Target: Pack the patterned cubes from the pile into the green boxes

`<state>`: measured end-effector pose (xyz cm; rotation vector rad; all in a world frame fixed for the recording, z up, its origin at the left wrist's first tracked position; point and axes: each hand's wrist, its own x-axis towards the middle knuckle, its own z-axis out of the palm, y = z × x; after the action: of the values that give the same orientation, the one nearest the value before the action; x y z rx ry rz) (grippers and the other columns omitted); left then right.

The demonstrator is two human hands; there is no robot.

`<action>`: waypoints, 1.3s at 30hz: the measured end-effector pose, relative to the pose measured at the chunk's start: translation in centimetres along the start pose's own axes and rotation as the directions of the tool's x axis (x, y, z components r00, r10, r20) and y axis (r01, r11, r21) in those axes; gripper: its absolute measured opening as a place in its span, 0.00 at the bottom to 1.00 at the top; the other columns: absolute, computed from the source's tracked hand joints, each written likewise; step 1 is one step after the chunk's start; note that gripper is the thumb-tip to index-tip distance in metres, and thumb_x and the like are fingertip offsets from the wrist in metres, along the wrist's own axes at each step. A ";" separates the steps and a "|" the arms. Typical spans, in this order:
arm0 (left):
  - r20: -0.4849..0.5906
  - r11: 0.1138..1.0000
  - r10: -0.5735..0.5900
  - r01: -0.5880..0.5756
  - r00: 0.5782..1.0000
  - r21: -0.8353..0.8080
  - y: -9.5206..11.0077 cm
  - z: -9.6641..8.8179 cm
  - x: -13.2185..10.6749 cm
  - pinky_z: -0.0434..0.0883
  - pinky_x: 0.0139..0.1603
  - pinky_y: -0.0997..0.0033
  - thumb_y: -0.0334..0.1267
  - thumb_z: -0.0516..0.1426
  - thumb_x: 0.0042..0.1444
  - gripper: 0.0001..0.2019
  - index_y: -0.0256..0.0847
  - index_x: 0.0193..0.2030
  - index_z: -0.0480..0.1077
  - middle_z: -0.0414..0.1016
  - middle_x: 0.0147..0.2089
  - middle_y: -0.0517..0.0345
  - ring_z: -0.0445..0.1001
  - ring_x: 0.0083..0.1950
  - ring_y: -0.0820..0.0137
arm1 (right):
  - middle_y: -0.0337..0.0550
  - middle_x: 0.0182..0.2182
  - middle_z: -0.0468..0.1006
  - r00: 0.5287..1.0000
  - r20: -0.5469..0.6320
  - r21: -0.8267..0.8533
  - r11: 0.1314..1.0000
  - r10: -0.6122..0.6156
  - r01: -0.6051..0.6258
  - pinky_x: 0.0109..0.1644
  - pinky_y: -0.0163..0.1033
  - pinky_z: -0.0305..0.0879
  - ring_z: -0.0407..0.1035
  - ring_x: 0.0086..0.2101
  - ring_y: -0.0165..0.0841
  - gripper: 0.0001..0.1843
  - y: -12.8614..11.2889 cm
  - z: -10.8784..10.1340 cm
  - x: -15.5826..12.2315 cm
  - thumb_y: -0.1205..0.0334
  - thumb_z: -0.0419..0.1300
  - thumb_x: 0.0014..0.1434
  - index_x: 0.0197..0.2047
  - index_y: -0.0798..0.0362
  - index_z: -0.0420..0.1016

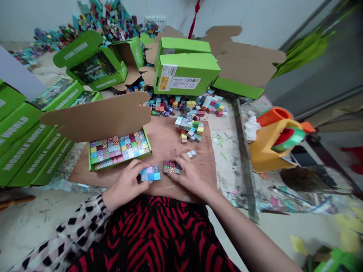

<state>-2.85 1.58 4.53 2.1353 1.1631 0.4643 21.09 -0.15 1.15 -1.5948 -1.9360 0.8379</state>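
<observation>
Blue cube strip [150, 173] sat pinched at one end by the left hand [124, 185], its fingers closed; the right hand [188, 177] curled against a dark cube cluster [170, 167], its hold unclear from the head view. Both worked over a brown cardboard sheet [167, 139], beside an open green carton [91, 158]. I judged a slack pinch could spill cubes into the loose cube pile [188, 130].

At lower centre the blue cube block [150, 174] mixes teal and pale blue, the maroon cube block [169, 166] maroon and green, above red-and-black zigzag cloth [147, 234].
</observation>
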 end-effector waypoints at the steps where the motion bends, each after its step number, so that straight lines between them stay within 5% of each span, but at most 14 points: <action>1: 0.018 0.999 -0.013 0.013 1.000 0.031 -0.3 -0.1 -0.5 0.70 0.53 0.58 0.37 0.56 0.54 0.18 0.41 0.53 0.68 0.66 0.51 0.51 0.70 0.51 0.62 | 0.43 0.41 0.64 1.000 0.011 -0.026 1.000 0.008 -0.008 0.47 0.45 0.65 0.65 0.41 0.36 0.18 0.0 -0.2 0.0 0.57 0.62 0.55 0.48 0.52 0.71; 6: 0.099 0.993 -0.071 0.062 0.993 0.097 -1.4 0.1 -1.3 0.68 0.57 0.53 0.39 0.56 0.56 0.26 0.46 0.63 0.60 0.60 0.56 0.49 0.66 0.56 0.60 | 0.47 0.47 0.64 0.994 0.099 -0.195 0.981 0.038 -0.018 0.49 0.50 0.66 0.65 0.45 0.42 0.29 -0.4 -1.4 -0.1 0.54 0.64 0.53 0.58 0.48 0.66; 12: 0.075 0.986 -0.027 0.014 0.997 0.166 -1.3 1.0 -0.5 0.69 0.54 0.52 0.41 0.56 0.57 0.21 0.43 0.57 0.67 0.62 0.53 0.49 0.67 0.53 0.58 | 0.47 0.45 0.64 0.988 0.147 -0.171 0.984 -0.034 0.060 0.50 0.48 0.67 0.66 0.44 0.39 0.16 -1.1 -1.6 -0.1 0.59 0.58 0.60 0.52 0.49 0.71; 19: 0.106 0.966 -0.004 -0.023 0.994 0.256 -0.6 0.7 0.1 0.67 0.52 0.53 0.43 0.57 0.55 0.22 0.43 0.57 0.67 0.63 0.52 0.49 0.66 0.51 0.58 | 0.49 0.48 0.64 0.959 0.274 -0.083 0.992 -0.068 0.094 0.52 0.49 0.67 0.67 0.45 0.38 0.17 -2.5 -0.5 -0.3 0.63 0.57 0.61 0.53 0.51 0.70; 24: 0.083 0.907 0.005 -0.039 0.997 0.419 0.2 0.9 0.5 0.63 0.49 0.52 0.50 0.59 0.53 0.28 0.48 0.61 0.65 0.64 0.51 0.49 0.61 0.51 0.54 | 0.48 0.49 0.63 0.965 0.260 -0.055 0.998 -0.026 0.042 0.53 0.49 0.66 0.66 0.47 0.39 0.28 -2.4 -1.1 -0.3 0.66 0.64 0.53 0.58 0.50 0.65; 32: 0.071 0.880 0.037 -0.066 0.997 0.469 0.1 2.1 0.9 0.62 0.45 0.55 0.50 0.56 0.57 0.21 0.48 0.56 0.70 0.65 0.46 0.50 0.61 0.46 0.56 | 0.47 0.43 0.67 0.972 0.230 -0.056 0.996 -0.055 0.070 0.50 0.48 0.68 0.68 0.44 0.38 0.15 -1.5 -0.6 -0.4 0.68 0.58 0.57 0.49 0.51 0.72; 39: 0.042 0.861 0.027 -0.045 0.999 0.506 -0.1 2.0 0.5 0.62 0.44 0.56 0.51 0.56 0.56 0.21 0.48 0.54 0.71 0.67 0.43 0.52 0.63 0.44 0.59 | 0.49 0.47 0.69 0.973 0.203 -0.015 0.993 -0.114 0.119 0.53 0.51 0.66 0.67 0.48 0.40 0.23 -1.0 -1.0 -0.5 0.68 0.58 0.57 0.57 0.51 0.67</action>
<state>-1.51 1.27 3.02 2.6034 1.3384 0.1388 21.19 -0.59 2.52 -1.4424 -2.1680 0.9599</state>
